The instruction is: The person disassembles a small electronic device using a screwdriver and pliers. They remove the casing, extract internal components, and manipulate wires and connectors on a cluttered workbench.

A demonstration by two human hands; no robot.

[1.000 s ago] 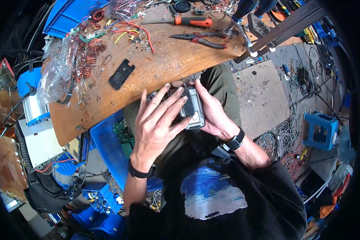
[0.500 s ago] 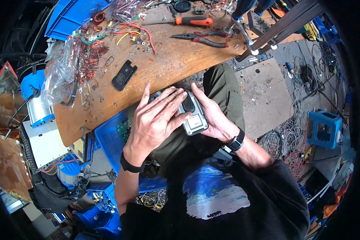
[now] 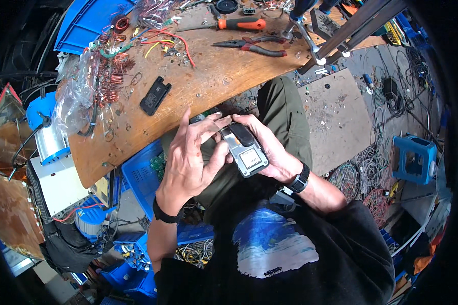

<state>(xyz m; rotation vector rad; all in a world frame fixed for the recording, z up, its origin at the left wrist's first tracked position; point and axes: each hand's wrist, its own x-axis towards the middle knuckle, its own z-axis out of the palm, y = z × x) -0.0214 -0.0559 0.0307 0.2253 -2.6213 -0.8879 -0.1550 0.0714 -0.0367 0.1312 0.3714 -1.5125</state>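
My right hand [image 3: 276, 152] holds a small grey handheld electronic device [image 3: 254, 166] over my lap, its fingers wrapped along the right side and top. On the device's face are a black rounded part and a pale label in a recess. My left hand [image 3: 191, 157] reaches in from the other side. Its thumb meets the device's left edge and its bent fingers touch the upper left corner, while the index finger sticks up. A black plastic cover [image 3: 155, 96] lies on the wooden bench beyond my left hand.
Long-nose pliers [image 3: 252, 44] and an orange-handled screwdriver [image 3: 241, 24] lie on the wooden bench [image 3: 203, 76]. Copper coils [image 3: 116, 79] and a clear plastic bag [image 3: 76, 104] crowd its left end. A blue crate [image 3: 140, 175] stands below the edge. Tangled cables cover the floor at right.
My left fingers have drawn back from the device's face toward its upper left edge, uncovering more of it. The device has tilted and shifted slightly.
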